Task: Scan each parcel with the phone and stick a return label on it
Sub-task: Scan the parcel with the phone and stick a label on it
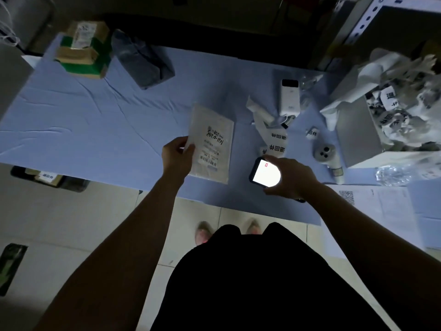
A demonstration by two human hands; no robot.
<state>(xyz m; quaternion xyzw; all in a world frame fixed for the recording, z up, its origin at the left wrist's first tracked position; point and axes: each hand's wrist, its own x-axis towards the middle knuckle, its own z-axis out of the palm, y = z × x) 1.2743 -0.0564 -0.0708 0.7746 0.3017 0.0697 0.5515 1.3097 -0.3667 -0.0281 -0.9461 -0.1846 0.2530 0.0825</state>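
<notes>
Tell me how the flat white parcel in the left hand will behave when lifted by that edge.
The white parcel looks thin and flat, so it is probably light and likely to sag away from the left hand gripping one edge. Its smooth wrap may be slippery. Being flat, it should not roll.

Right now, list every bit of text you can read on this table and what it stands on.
"退回件": twice on the label strip beside the phone.
"退回件": seemingly also on crumpled labels in the white box, partly hidden.
On the white parcel in the left hand: handwriting, barcode, print too small to read.
Phone screen: glare, nothing readable.
On the sheet with QR code: print blurred.
</notes>
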